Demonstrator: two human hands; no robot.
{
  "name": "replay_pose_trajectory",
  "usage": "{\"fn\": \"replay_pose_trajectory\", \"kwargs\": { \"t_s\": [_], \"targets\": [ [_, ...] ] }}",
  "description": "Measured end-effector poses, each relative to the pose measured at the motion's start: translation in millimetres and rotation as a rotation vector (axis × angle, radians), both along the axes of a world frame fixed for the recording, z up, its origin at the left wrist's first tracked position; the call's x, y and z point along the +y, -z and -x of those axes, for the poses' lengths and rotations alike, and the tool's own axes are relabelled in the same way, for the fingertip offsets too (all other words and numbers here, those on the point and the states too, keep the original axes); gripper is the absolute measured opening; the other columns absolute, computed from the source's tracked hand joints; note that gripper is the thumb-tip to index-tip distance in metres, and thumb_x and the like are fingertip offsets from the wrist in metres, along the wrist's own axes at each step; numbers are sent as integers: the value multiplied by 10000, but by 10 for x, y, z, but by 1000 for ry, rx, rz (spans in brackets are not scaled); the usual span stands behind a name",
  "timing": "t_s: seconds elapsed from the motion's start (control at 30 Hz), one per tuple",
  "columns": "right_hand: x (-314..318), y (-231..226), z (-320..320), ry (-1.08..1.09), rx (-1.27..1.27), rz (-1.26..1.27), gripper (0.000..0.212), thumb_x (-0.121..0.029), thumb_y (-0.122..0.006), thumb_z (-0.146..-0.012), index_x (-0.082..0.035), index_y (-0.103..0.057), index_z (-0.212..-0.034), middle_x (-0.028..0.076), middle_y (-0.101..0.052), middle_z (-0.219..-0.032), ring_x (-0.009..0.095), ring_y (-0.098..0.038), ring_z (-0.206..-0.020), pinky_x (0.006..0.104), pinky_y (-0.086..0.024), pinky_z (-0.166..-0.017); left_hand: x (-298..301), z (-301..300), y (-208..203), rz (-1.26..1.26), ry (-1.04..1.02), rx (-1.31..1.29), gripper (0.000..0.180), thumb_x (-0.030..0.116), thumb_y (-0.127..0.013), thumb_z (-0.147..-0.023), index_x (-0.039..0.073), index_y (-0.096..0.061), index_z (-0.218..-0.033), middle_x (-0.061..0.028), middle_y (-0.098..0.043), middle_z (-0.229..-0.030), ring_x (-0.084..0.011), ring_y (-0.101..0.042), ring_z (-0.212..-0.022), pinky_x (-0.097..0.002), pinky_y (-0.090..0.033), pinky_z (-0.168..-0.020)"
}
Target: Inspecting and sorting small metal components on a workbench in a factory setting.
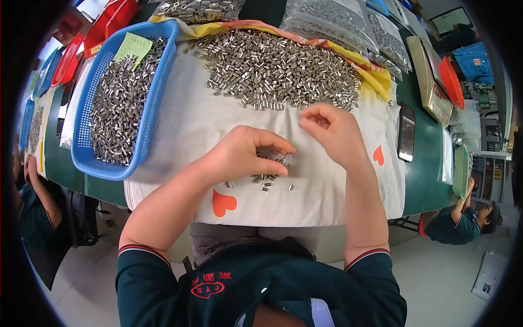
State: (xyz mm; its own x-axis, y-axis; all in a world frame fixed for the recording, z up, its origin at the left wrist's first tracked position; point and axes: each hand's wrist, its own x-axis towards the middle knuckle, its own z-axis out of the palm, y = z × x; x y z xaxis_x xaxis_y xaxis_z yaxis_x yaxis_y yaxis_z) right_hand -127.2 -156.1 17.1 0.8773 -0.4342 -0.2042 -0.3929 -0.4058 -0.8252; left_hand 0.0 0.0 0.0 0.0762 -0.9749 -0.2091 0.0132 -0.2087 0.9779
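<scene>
1. Head view: toward the near edge of the white cloth (305, 210), small silvery metal cylinders (265, 178) lie loose beneath the left hand (237, 152).
2. That hand's thumb and fingertips grip a small silvery round-ended piece (287, 159), just above them!
3. Off to its right, the right hand (335, 136) curls inward; whether its fingertips meet or pinch anything, I cannot tell.
4. Right edge: a black phone (406, 132). Left edge: a blue perforated plastic basket (106, 171), loaded with cylinders, hemming in that side.
5. Farther out, a broad heap of silvery cylinders (283, 68); judging by its size, much remains.
6. Clear plastic bags of metal parts (327, 22) crowd the tabletop's far edge.
</scene>
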Motion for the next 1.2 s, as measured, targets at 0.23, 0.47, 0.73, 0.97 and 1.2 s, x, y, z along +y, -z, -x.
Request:
{"fn": "replay_pose_trajectory", "kwargs": {
  "t_s": [0.23,0.47,0.73,0.97,1.2],
  "targets": [
    [237,345,-521,63,-133,639,139,-108,-598,-718,-33,-606,-834,94,-590,-770,220,-582,-691,316,-458,-628,54,-164,-51,-46,0,-52,341,36,-715,-671,2,-604,-991,-27,-629,-875,-56,-561,-783,-203,-461,-702],
    [212,251,-376,35,-28,541,120,-80,-566,-712,-35,-603,-817,94,-581,-777,240,-570,-720,330,-460,-634,39,-133,2,-10,-27,17,337,-1,-681,-695,-4,-586,-1019,-17,-615,-886,-60,-562,-786,-204,-461,-707],
    [233,291,-256,109,-182,518,101,-25,-548,-694,-26,-590,-786,97,-567,-764,240,-560,-695,315,-451,-619,-23,-162,102,22,-149,232,353,26,-680,-706,12,-577,-1043,-23,-599,-831,-72,-561,-768,-216,-473,-700],
    [246,174,75,135,-400,-184,77,66,-501,-735,18,-532,-788,46,-527,-785,103,-503,-727,222,-418,-657,-113,-65,146,225,-158,221,333,74,-680,-720,-24,-565,-1016,-45,-617,-870,-74,-564,-762,-211,-470,-684],
    [291,157,53,111,-371,-301,98,83,-531,-716,13,-527,-785,57,-528,-818,124,-503,-750,233,-413,-701,-25,-59,117,201,-225,263,341,26,-671,-696,-27,-574,-1019,-62,-618,-886,-96,-586,-803,-218,-481,-731]
  ]
}}
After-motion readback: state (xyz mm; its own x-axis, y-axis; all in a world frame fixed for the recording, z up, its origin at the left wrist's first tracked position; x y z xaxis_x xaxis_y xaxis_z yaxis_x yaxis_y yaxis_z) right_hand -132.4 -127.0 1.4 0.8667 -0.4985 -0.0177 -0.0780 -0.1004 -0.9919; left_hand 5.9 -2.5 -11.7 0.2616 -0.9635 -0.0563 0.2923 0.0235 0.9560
